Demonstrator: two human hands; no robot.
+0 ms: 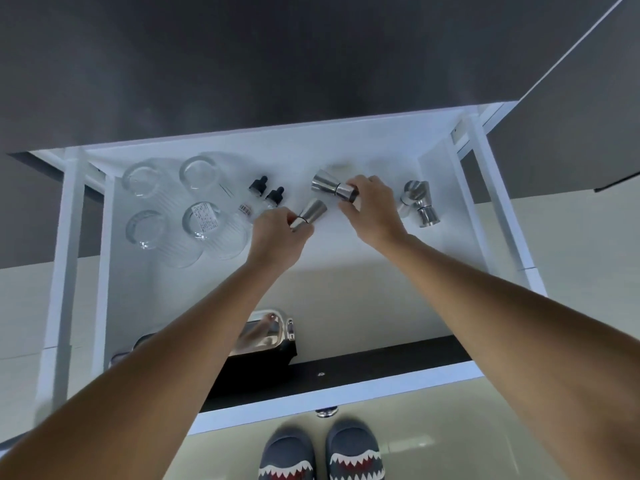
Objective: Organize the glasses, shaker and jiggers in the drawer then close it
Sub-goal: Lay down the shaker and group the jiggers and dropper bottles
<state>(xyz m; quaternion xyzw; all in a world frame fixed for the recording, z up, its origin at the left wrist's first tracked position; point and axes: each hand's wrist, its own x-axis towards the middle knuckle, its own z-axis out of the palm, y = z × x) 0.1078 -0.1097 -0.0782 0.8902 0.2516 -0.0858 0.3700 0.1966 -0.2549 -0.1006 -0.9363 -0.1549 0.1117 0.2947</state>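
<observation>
The white drawer (349,258) is pulled out below me. My left hand (277,237) grips one steel jigger (313,211) by its lower cone. My right hand (372,209) holds a second steel jigger (327,187) lying on its side. A third jigger (419,202) lies at the drawer's right side. Several clear glasses (201,174) stand in the left part, one of them with a label (204,218). A shiny steel shaker (266,332) lies near the drawer's front, partly hidden by my left forearm.
Two dropper bottles with black caps (266,190) lie between the glasses and the jiggers. The drawer's dark front panel (363,372) and its knob (325,412) are close to my slippered feet (320,455). A dark counter (242,64) overhangs the back.
</observation>
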